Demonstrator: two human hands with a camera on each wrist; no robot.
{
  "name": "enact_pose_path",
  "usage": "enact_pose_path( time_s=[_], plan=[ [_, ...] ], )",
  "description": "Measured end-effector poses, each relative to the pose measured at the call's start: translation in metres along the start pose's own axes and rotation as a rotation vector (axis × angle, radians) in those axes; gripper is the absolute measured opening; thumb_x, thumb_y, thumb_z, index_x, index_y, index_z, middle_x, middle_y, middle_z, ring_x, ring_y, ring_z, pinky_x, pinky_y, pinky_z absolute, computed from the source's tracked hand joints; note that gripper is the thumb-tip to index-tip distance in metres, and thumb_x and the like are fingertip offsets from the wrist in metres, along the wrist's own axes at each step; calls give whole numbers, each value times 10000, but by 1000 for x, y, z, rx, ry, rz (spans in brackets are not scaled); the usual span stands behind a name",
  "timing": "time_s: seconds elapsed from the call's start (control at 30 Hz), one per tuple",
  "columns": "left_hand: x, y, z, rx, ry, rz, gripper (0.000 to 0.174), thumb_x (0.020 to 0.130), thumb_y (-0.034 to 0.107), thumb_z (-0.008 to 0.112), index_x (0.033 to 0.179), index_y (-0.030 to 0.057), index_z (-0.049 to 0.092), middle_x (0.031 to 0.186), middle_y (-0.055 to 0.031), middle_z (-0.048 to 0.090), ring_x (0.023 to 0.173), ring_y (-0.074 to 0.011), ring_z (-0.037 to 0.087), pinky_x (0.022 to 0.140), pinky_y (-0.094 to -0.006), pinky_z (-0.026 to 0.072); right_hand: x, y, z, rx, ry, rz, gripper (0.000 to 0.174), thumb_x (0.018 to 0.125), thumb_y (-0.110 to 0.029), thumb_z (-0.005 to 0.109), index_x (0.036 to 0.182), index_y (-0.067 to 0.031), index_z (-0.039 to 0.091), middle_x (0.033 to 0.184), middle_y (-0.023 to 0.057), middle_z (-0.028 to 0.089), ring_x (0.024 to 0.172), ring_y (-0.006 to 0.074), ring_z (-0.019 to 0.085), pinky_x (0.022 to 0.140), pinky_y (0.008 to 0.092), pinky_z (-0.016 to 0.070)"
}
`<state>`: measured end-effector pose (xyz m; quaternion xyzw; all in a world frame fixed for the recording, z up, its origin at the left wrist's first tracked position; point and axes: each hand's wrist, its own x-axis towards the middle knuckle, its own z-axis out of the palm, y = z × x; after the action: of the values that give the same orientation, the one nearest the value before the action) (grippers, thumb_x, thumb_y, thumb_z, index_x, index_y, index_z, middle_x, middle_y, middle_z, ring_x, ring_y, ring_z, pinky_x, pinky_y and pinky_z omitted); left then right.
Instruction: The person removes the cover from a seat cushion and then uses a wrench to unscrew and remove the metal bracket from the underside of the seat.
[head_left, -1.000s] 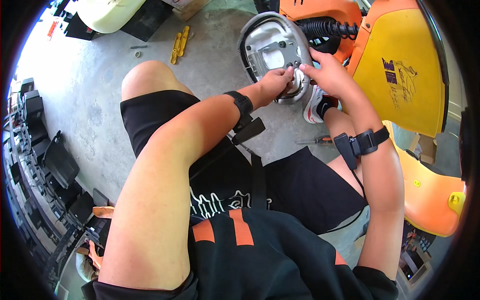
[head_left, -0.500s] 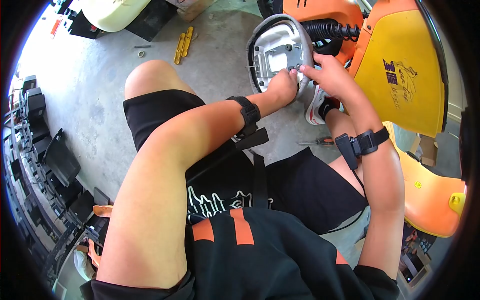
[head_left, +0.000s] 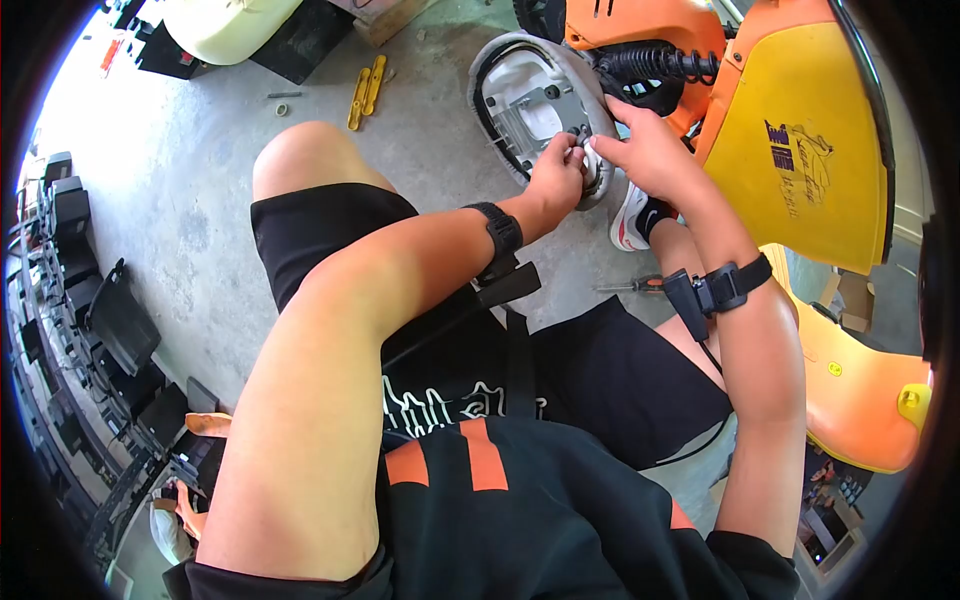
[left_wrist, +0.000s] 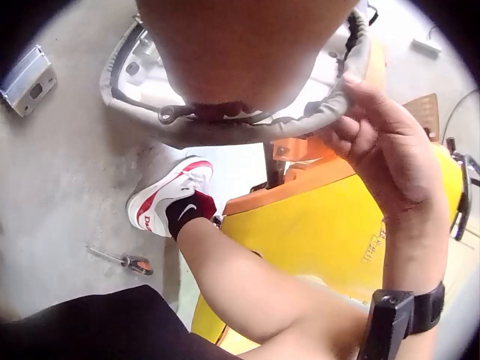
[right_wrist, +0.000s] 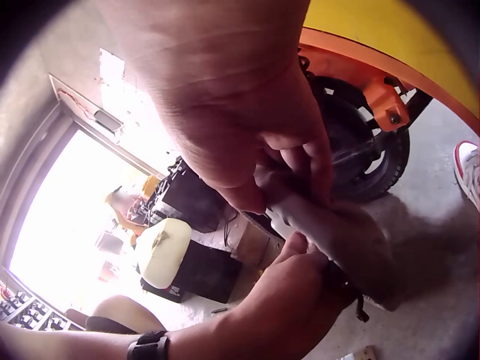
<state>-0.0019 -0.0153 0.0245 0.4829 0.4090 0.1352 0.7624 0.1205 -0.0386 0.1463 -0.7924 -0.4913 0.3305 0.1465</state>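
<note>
The seat (head_left: 486,110), grey-covered with a white and grey underside, is held tilted above the floor. My right hand (head_left: 655,155) grips its near right rim, thumb inside and fingers round the outside; the left wrist view shows that hand (left_wrist: 397,157) on the grey cover (left_wrist: 247,135). My left hand (head_left: 557,185) has curled fingers at the underside, near dark fasteners (head_left: 578,133). From beneath the left hand (left_wrist: 240,56) a ring-ended metal piece (left_wrist: 166,115) sticks out, apparently held; its fingertips are hidden. In the right wrist view both hands meet at the seat (right_wrist: 352,236).
An orange and yellow vehicle (head_left: 800,140) with a black spring (head_left: 660,62) stands at right. A screwdriver (head_left: 640,284) lies beside a shoe (head_left: 629,220). Two yellow bars (head_left: 366,92) and a small ring (head_left: 281,110) are on the floor; an orange-yellow panel (head_left: 860,395) sits at lower right.
The seat has shifted left and tilted since half a second ago. My left hand's fingers are turned differently at the fasteners, and my right hand has moved slightly left with the rim.
</note>
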Motion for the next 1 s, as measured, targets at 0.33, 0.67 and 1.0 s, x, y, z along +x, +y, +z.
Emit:
enact_pose_path(
  time_s=[0.33, 0.67, 1.0],
  plan=[
    [15, -15, 0, 21, 147, 66, 134, 980, 144, 502, 1063, 55, 557, 786, -90, 579, 676, -175, 528, 623, -343, 453, 2, -12, -2, -57, 8, -12, 664, 822, -238, 660, 1332, 123, 435, 1249, 327, 543, 1190, 379, 547, 1003, 370, 421],
    [29, -16, -11, 87, 287, 130, 173, 967, 162, 498, 1050, 23, 559, 859, -230, 643, 780, -379, 614, 711, -447, 475, 8, 9, -3, 13, 0, 21, 649, 836, -214, 656, 1338, 126, 424, 1259, 316, 546, 1189, 360, 554, 1007, 358, 419],
    [15, 46, -38, 888, -138, 506, 160, 903, 146, 536, 1012, 47, 600, 901, -201, 666, 865, -405, 633, 757, -495, 479, 1, 17, -8, -12, -53, 61, 608, 854, -163, 622, 1355, 110, 411, 1276, 298, 543, 1202, 358, 545, 1018, 357, 406]
  ],
)
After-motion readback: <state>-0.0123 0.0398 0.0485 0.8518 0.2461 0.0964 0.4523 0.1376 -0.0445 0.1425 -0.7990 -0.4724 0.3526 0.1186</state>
